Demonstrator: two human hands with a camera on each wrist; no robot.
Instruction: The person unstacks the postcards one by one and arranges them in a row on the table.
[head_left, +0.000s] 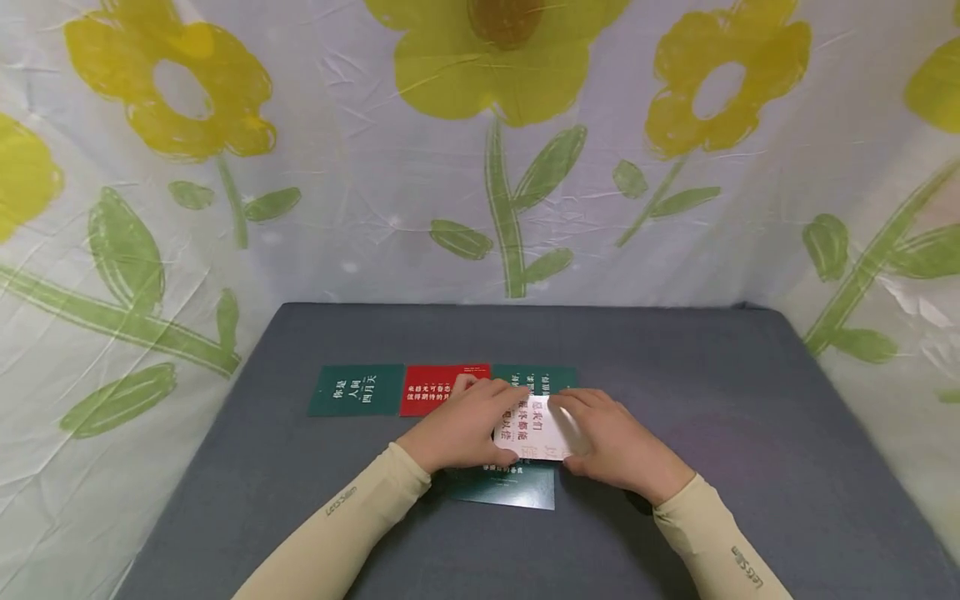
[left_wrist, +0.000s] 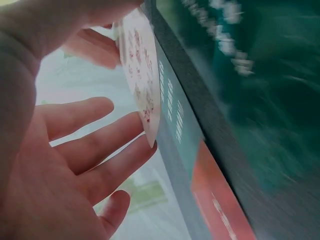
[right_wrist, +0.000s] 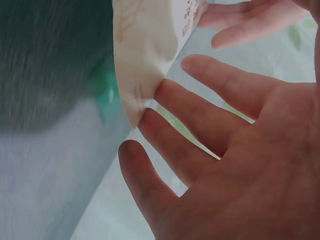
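Both hands hold a white card (head_left: 540, 427) printed with red Chinese characters, raised over the table. My left hand (head_left: 467, 427) grips its left end, thumb at the near edge and fingers at the far edge. At the right end, my right hand (head_left: 617, 440) grips it the same way. The card (right_wrist: 145, 45) bows slightly in the right wrist view. Below it lies a dark green card (head_left: 517, 490) with white writing, partly covered. Behind the hands a red card (head_left: 426, 390) and another green card (head_left: 536, 374) lie side by side, both partly hidden.
At the left end of the back row lies a green card (head_left: 356, 390) with white characters. A grey cloth covers the table (head_left: 750, 400). Around it hangs a white curtain (head_left: 360, 250) with painted yellow flowers, close behind the table's back edge.
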